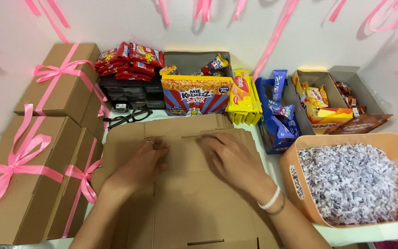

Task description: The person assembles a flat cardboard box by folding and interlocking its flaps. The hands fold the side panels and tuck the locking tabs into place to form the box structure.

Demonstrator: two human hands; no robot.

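Both hands lie flat, fingers spread, on the flattened cardboard (185, 203) spread over the tabletop (374, 233). The left hand (140, 165) and right hand (233, 159) press side by side, gripping nothing. Left of the left hand stand boxes (24, 184) tied with pink ribbon. Right of the right hand sits an orange basket (300, 193) of shredded paper. Beyond the fingertips lie glasses (125, 117) and snack packs (194, 94).

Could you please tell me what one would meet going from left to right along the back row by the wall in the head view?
Ribboned brown box → red snack packets → striped snack carton → yellow packets → blue packets → open cardboard box of snacks.
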